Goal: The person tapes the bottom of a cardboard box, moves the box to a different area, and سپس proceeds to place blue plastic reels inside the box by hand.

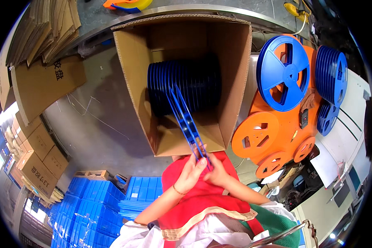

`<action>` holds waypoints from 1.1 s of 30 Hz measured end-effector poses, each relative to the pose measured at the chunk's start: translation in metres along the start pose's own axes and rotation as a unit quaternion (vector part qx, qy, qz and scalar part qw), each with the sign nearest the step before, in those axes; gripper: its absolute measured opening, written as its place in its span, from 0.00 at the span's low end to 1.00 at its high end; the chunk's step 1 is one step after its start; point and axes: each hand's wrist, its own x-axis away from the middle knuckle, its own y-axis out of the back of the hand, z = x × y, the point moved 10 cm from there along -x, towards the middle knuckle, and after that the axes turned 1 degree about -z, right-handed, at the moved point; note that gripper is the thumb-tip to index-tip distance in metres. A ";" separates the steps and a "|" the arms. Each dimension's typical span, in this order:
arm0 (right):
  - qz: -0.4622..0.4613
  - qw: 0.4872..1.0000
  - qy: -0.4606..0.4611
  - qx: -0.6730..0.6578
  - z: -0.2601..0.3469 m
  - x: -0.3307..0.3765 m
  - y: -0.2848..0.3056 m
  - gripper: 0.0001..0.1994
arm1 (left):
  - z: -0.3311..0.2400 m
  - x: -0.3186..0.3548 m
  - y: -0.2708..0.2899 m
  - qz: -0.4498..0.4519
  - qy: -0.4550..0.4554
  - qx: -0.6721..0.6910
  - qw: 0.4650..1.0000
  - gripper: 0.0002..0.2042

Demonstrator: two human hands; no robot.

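Between my two hands is a blue plastic reel, seen nearly edge-on and tilted over the near side of an open cardboard box. My left hand is closed on the reel's near edge from the left. From the other side my right hand grips the same edge, its fingers partly hidden. Inside the box, a row of blue reels stands on edge, packed side by side. The held reel's far end reaches in over this row; whether it touches them I cannot tell.
To the right, blue reels and orange discs sit beside a white table. Flattened cardboard leans at the upper left. Stacked blue bins and closed cartons stand lower left. A metal-edged bench runs behind the box.
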 end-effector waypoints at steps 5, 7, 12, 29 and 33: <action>-0.147 0.985 0.031 0.083 0.021 0.004 0.033 0.15 | -0.017 0.005 0.011 0.011 -0.072 -0.185 0.980 0.18; -0.193 0.977 0.049 -0.081 0.026 0.006 0.047 0.08 | -0.044 0.003 0.054 -0.144 -0.090 -0.257 0.951 0.15; -0.248 0.968 0.038 -0.020 0.024 0.031 0.081 0.10 | -0.106 0.012 0.139 -0.403 -0.314 -0.470 0.720 0.17; -0.311 0.942 0.118 -0.036 0.077 0.071 0.111 0.12 | 0.056 -0.213 0.237 -0.294 0.015 -0.551 0.781 0.43; -0.294 0.949 0.105 -0.035 0.084 0.052 0.110 0.13 | 0.058 -0.214 0.211 -0.243 -0.063 -0.494 0.832 0.43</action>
